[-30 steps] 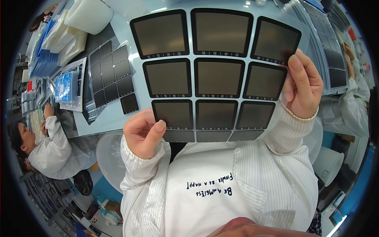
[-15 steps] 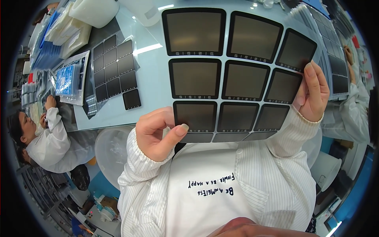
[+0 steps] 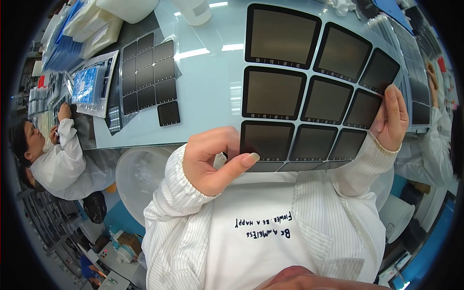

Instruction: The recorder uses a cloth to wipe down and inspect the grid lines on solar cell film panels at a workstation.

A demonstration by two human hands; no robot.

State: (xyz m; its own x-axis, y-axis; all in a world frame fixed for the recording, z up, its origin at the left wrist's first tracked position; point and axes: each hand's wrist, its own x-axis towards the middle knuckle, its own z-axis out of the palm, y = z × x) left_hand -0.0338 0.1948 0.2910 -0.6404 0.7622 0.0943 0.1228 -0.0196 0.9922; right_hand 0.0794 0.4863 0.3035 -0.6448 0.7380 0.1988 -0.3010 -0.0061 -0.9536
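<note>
Between my two hands is a sheet of dark, black-framed panels (image 3: 275, 93), arranged in rows and raised tilted above the near edge of the table. My left hand (image 3: 212, 162) grips its lower left corner, thumb on the front and fingers behind. At the right edge my right hand (image 3: 392, 118) pinches the sheet, its thumb partly hidden. To the left on the table lies a similar sheet of dark panels (image 3: 146, 71), and one single dark panel (image 3: 169, 113) sits just off its near corner.
The table (image 3: 205, 92) is pale and glossy. Blue-and-clear packets (image 3: 88, 84) and piled plastic bags (image 3: 94, 31) stand at the left. A white cup (image 3: 195, 12) is at the back. More sheets (image 3: 411, 67) are stacked right. Co-workers (image 3: 53, 157) sit on both sides; a translucent bin (image 3: 142, 186) stands below.
The held sheet has shifted to the right and turned slightly, and my left hand has moved right with it. My right hand stays at its edge, a little lower.
</note>
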